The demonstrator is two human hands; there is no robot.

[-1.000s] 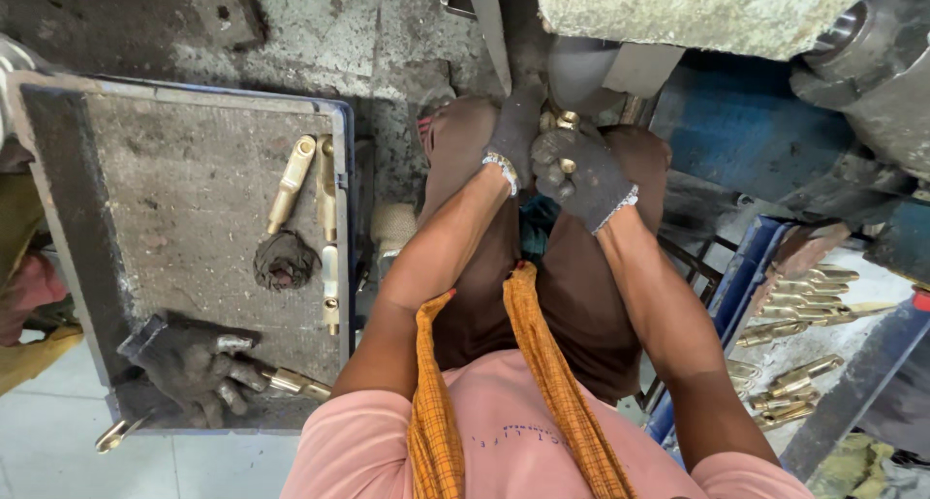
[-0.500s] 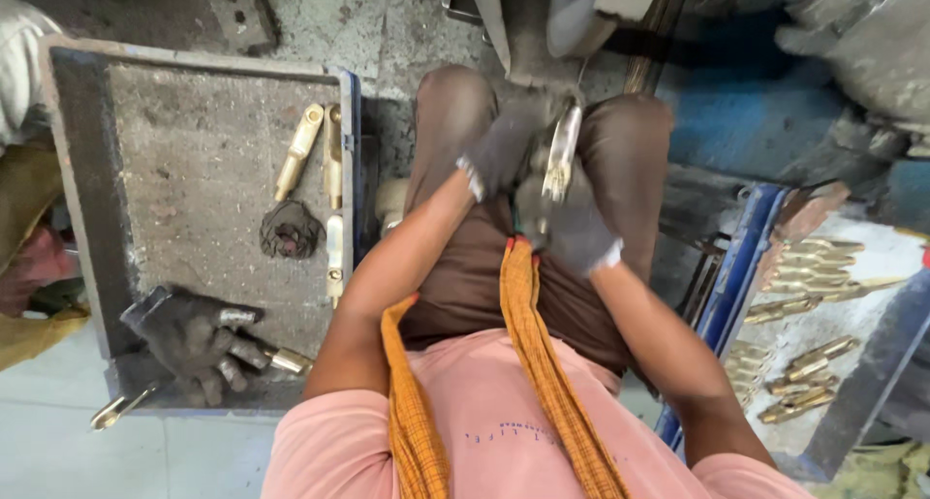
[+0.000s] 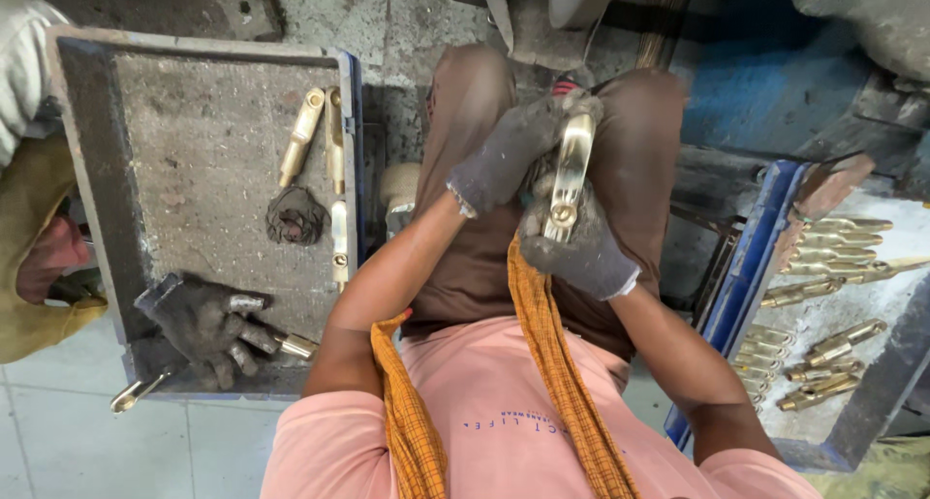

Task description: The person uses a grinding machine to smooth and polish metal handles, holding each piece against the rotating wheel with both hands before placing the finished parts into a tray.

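Now, in the head view, we see that the brass piece (image 3: 567,174) has come away from the machine above our knees, where we held it up a second ago, and sits lower, over our lap. Our left hand (image 3: 509,150), in a grey glove, closes its fingers round the upper end; our right hand (image 3: 579,252), also gloved, cups and grips the lower end. We judge that the piece is off the machine and up for a look.

To our left lies a grey metal tray (image 3: 97,170). On it we count three brass pieces (image 3: 329,170) along the right edge, one dark wad of rag (image 3: 295,215), and one co-worker's gloved hand (image 3: 208,325) resting at the near edge, a brass part at its fingertips. One more piece pokes out below the tray's corner.

To our right a blue-rimmed tray (image 3: 741,276) holds many brass parts (image 3: 823,296) in rows; we can make out over a dozen, though the exact number is hard to tell.

An orange cloth (image 3: 552,363) hangs from our shoulders.
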